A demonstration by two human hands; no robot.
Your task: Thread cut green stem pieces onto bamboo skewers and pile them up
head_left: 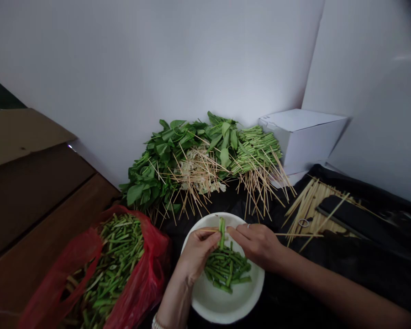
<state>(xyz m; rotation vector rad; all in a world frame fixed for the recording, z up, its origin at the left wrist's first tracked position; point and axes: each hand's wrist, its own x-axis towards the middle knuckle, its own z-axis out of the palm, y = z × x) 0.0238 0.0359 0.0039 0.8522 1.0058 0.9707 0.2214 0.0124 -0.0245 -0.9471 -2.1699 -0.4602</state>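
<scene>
Over a white bowl (228, 315), my left hand (200, 249) pinches upright cut pieces of green bean (222, 232) between thumb and fingers. My right hand (258, 244), with a ring on one finger, is closed around a thin bamboo skewer (297, 235). The skewer lies level and sticks out to the right of that hand; its other end meets the bean pieces between my hands. My fingers hide how far it passes through them. More cut green bean pieces (228, 269) lie loose in the bowl below.
At left, a red plastic bag (154, 260) holds cut green stalks. Behind the bowl are skewered leafy greens (160, 151), pale skewered pieces (195, 167) and skewered green stalks (256, 146). At right lie loose skewers (304, 205) and a dark phone (345, 212). A white box (304, 132) stands behind.
</scene>
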